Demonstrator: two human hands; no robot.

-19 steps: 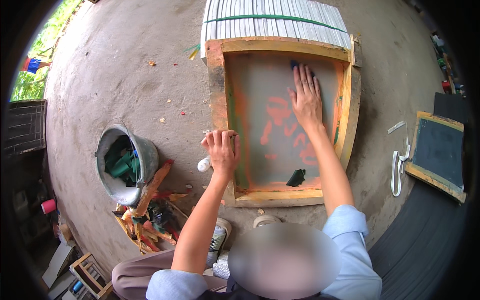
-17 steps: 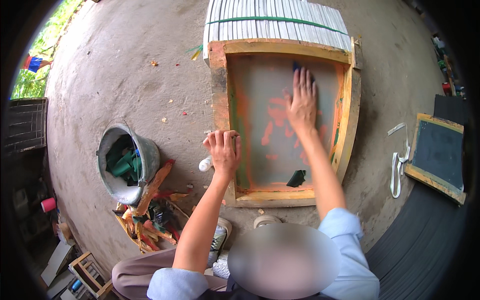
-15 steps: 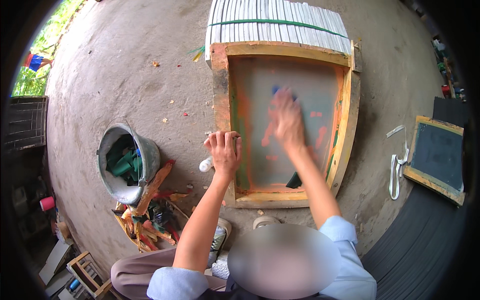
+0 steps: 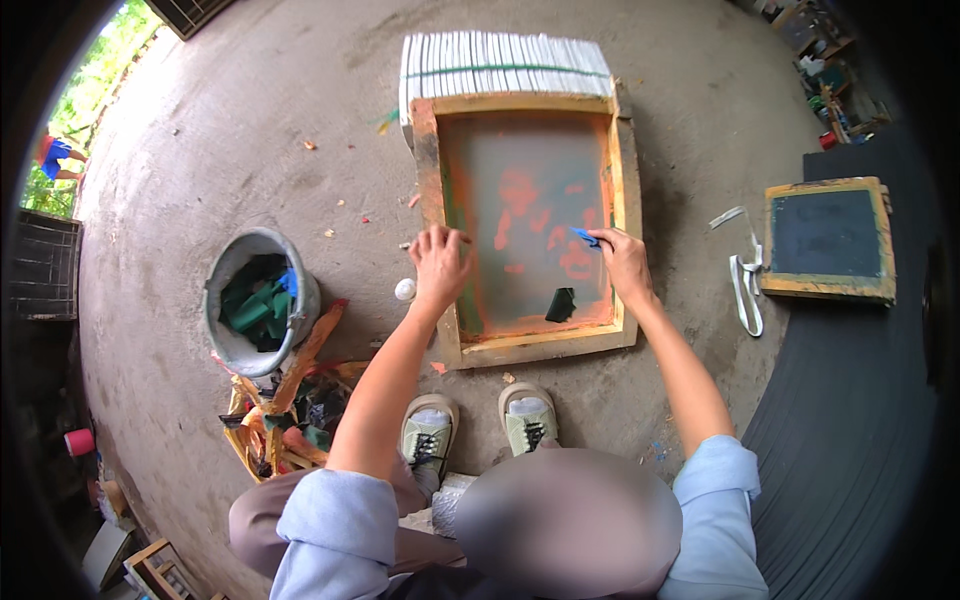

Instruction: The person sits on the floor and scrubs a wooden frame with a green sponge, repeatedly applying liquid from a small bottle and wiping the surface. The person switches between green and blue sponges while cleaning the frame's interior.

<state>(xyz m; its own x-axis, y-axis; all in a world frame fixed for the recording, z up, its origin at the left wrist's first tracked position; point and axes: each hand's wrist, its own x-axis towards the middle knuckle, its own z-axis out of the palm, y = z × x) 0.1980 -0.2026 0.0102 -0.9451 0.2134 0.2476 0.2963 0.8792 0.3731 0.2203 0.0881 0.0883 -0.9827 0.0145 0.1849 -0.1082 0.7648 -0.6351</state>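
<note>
A wooden screen-printing frame rests against a strapped stack of white slats. Its greyish mesh carries pinkish-orange marks and orange-stained margins. My left hand grips the frame's left rail with curled fingers. Over the right side of the mesh, my right hand pinches a small crumpled blue piece between thumb and fingers; whether it is cloth or plastic I cannot tell. A dark green scrap lies on the mesh near the lower rail.
Left of me stands a grey bucket with green and blue scraps inside. A heap of stained scraps lies below it. The white slat stack sits beyond the frame. A smaller screen and a white strap lie right.
My right hand has come from the middle of the mesh back toward the right rail, with the blue piece in its fingers. My left hand stays at the left rail.
</note>
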